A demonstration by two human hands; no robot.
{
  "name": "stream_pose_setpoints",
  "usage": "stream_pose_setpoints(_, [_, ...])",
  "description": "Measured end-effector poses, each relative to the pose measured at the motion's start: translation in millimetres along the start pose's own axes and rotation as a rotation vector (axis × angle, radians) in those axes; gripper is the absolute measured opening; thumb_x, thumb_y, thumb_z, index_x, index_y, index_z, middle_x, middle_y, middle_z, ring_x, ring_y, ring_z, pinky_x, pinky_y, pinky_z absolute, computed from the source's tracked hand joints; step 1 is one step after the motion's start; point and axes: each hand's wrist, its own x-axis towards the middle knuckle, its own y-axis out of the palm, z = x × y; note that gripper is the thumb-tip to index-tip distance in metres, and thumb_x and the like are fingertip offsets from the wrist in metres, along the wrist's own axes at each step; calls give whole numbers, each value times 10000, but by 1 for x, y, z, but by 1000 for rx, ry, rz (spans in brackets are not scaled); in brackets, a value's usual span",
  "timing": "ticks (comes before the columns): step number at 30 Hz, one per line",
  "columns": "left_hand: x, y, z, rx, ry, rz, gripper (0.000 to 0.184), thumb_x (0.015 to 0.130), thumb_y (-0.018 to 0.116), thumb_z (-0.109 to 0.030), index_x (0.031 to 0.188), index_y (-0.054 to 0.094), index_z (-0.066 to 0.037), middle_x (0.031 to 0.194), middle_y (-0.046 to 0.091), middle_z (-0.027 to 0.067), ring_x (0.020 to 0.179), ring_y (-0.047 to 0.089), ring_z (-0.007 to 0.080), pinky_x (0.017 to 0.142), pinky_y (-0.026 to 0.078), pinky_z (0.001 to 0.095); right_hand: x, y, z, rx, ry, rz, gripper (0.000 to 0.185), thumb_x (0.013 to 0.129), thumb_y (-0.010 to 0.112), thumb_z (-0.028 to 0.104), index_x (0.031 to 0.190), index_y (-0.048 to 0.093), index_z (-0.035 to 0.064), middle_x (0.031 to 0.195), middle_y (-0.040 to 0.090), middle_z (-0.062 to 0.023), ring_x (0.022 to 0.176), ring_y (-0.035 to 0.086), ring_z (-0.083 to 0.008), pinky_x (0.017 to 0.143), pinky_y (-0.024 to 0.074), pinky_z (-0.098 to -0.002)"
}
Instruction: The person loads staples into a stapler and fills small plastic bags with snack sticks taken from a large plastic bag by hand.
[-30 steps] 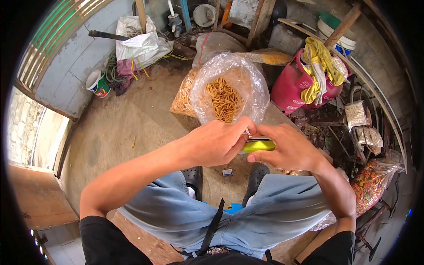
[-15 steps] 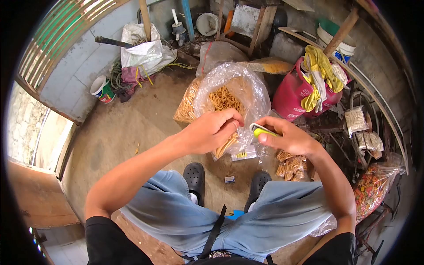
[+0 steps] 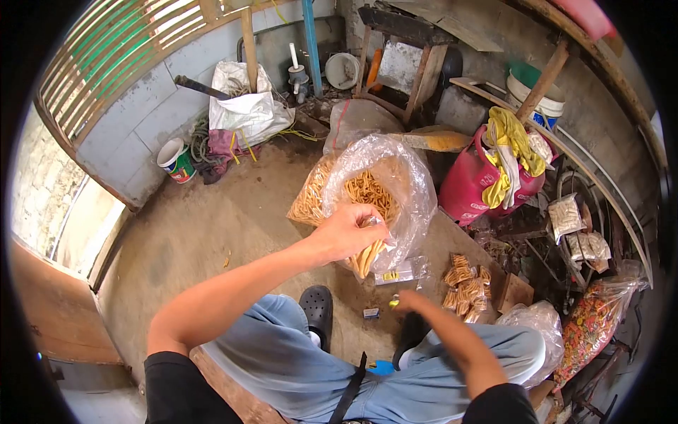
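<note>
Probably light, slick and brittle inside, the small bag [image 3: 365,261] is best held by its neck, where your left hand [image 3: 347,232] pinches it, before the big open bag [image 3: 418,198]; your blurred right hand [image 3: 410,302] grips a yellow-green object [image 3: 393,303].

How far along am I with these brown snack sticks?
Apparently done: the small packets of brown sticks piled at right. In hand: one small clear plastic bag of sticks in your left hand; I can't tell if it's closed. Remaining: loose brown sticks inside the big clear plastic sack, likely for more packets.
</note>
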Motion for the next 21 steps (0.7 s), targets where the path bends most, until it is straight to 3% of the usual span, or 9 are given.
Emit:
stream_pose_setpoints(4, [-4, 0, -5, 41, -49, 13, 147, 874, 622, -162, 926, 606, -26, 795, 630, 14, 732, 577, 74, 664, 466, 234, 34, 100, 20, 181, 165, -197, 670, 704, 705, 359, 1230, 464, 21, 1230, 527, -226, 1119, 545, -371, 918, 475, -451])
stream_pose_setpoints(7, [1, 0, 8, 47, 29, 1, 146, 879, 624, -170, 936, 610, -37, 824, 610, 6, 770, 558, 74, 682, 456, 231, 23, 127, 40, 316, 200, -330, 755, 691, 753, 317, 1269, 361, 28, 1264, 477, -219, 1146, 519, -392, 935, 457, -484])
stream_pose_setpoints(11, [3, -2, 11, 75, 20, -10, 135, 889, 609, -163, 935, 610, -36, 875, 615, 18, 820, 552, 81, 716, 452, 237, 7, 113, 44, 256, 190, -310, 808, 673, 768, 356, 1297, 372, 31, 1293, 472, -215, 1167, 502, -392, 934, 456, -485])
stream_pose_setpoints(13, [4, -3, 12, 31, -11, -29, 132, 898, 595, -154, 937, 610, -29, 873, 620, 24, 835, 557, 92, 741, 451, 247, 3, 82, 49, 177, 263, -288, 647, 664, 763, 397, 1155, 569, 24, 1141, 599, -207, 1081, 579, -351, 864, 494, -465])
stream_pose_setpoints(15, [8, -5, 18, 22, -9, -45, 131, 901, 590, -150, 939, 611, -27, 877, 622, 26, 834, 558, 94, 743, 450, 247, 62, 69, 15, 238, 84, -198, 438, 673, 740, 433, 862, 711, 39, 838, 679, -176, 852, 672, -290, 754, 530, -424])
stream_pose_setpoints(16, [10, -6, 22, 15, -5, -61, 131, 903, 585, -147, 942, 611, -25, 881, 624, 29, 833, 560, 95, 746, 450, 248, 43, 26, 20, 351, -1, -227, 376, 733, 689, 411, 629, 688, 50, 620, 644, -115, 588, 650, -217, 613, 527, -371])
stream_pose_setpoints(17, [12, -7, 26, 28, 31, -72, 130, 904, 583, -140, 950, 617, -24, 877, 626, 27, 828, 560, 93, 743, 448, 243, 56, 3, 7, 661, -180, -54, 369, 814, 618, 390, 662, 684, 60, 607, 635, -66, 512, 598, -166, 548, 498, -310])
stream_pose_setpoints(18, [14, -8, 27, 27, 30, -65, 130, 904, 583, -140, 950, 617, -24, 877, 626, 27, 828, 560, 93, 743, 448, 243, -1, -54, 35, 801, -191, -42, 426, 892, 507, 417, 709, 660, 64, 606, 629, -47, 572, 602, -152, 557, 484, -271])
stream_pose_setpoints(21, [15, -8, 24, 6, 43, -75, 144, 895, 615, -150, 958, 639, -23, 860, 636, 18, 797, 564, 76, 705, 449, 226, -84, -132, 74, 1189, -452, -283, 486, 938, 437, 519, 953, 609, 65, 816, 637, -35, 739, 610, -132, 626, 493, -266])
